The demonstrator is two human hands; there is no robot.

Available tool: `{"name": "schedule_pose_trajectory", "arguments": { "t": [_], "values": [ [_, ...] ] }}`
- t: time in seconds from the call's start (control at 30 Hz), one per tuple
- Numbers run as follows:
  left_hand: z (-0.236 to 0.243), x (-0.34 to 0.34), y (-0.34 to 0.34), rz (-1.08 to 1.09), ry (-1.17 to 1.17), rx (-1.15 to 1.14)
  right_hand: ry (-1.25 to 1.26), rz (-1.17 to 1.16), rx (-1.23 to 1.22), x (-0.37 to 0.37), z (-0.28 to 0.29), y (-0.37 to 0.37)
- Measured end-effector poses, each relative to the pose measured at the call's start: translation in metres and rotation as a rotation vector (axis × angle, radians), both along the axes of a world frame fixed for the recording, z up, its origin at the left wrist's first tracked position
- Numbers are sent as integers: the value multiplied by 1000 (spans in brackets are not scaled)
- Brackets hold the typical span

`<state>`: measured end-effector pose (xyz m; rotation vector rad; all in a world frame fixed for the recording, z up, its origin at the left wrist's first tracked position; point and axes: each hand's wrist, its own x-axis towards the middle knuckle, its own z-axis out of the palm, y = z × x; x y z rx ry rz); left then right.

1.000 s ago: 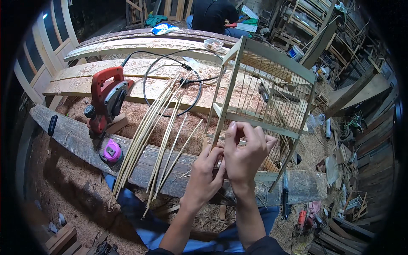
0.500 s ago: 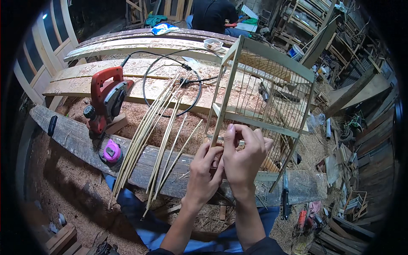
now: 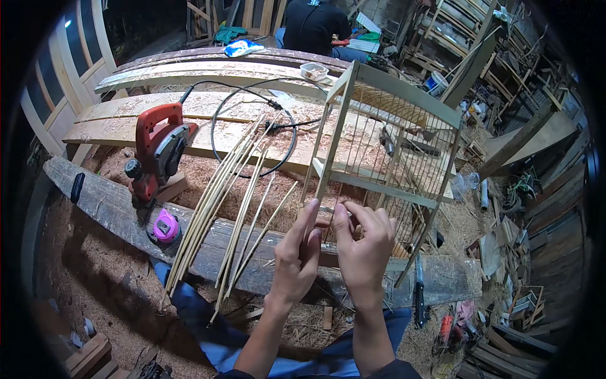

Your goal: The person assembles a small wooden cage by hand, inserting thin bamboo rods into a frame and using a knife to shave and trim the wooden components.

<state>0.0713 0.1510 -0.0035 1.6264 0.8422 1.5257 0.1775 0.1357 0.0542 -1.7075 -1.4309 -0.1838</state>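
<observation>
A wooden cage (image 3: 386, 189) with thin upright bars stands tilted in front of me. My left hand (image 3: 292, 268) is by the lower end of its left post, index finger stretched up and thumb apart. Beside it my right hand (image 3: 366, 256) has thumb and index finger pinched together in front of the bars. Whatever lies in that pinch is too thin to make out. Left of my hands, several long thin bamboo sticks (image 3: 205, 218) lean across a weathered plank (image 3: 113, 201).
A red electric planer (image 3: 159, 145) and a pink tape measure (image 3: 166, 226) rest on the plank at left. A black cable (image 3: 216, 139) loops over shaving-covered boards (image 3: 107, 131). A knife (image 3: 420, 300) lies at right. Another person (image 3: 314, 28) sits at the back.
My left hand's fingers have straightened and moved apart from my right hand, which has lowered slightly. The cage has shifted slightly left and down in view.
</observation>
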Motion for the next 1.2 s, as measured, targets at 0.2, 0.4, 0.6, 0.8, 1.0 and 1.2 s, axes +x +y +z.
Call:
{"name": "schedule_pose_trajectory", "arguments": {
  "t": [0.2, 0.4, 0.6, 0.8, 1.0, 1.2],
  "values": [
    [1, -1, 0, -51, -81, -234, -23, -46, 107, 2, -1, -2],
    [8, 1, 4, -87, -41, -323, -119, -343, -8, 45, -15, -44],
    [16, 5, 1, -21, -113, -422, -4, -357, -6, 64, -29, -48],
    [13, 13, 1, -12, -176, -402, 291, -195, 207, 74, -39, -42],
    [31, 12, -22, 23, -133, -385, 506, -148, 333, 74, -37, -54],
    [31, -1, -51, 68, -178, -308, 604, -37, 451, 72, -47, -64]
  ]
}}
